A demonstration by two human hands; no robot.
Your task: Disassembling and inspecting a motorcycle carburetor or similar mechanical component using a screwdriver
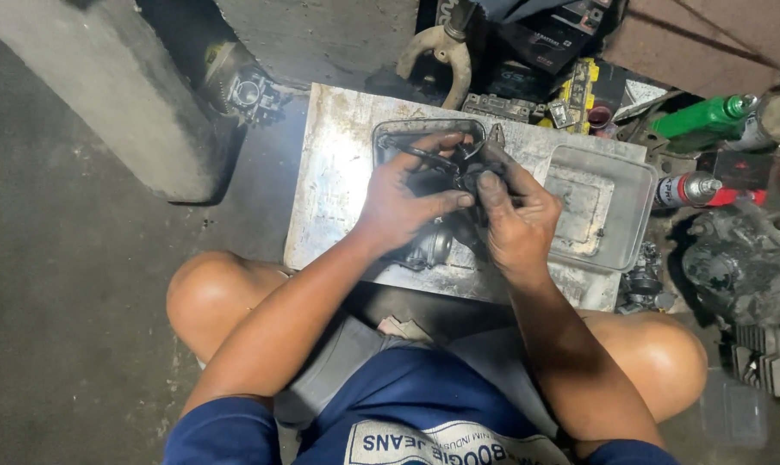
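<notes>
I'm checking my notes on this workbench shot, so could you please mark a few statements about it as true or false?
1. Both hands grip one dark metal part. True: the left hand and right hand close on the greasy dark metal part together.
2. The part is held over a wooden crate. False: it is over a worn metal slab.
3. A clear plastic tray sits right of the hands. True: the clear plastic tray lies on the slab's right end.
4. The green bottle stands upright on the slab. False: the green bottle lies tilted among clutter off the slab.
5. The person kneels on grass. False: the person squats over a concrete floor.
</notes>
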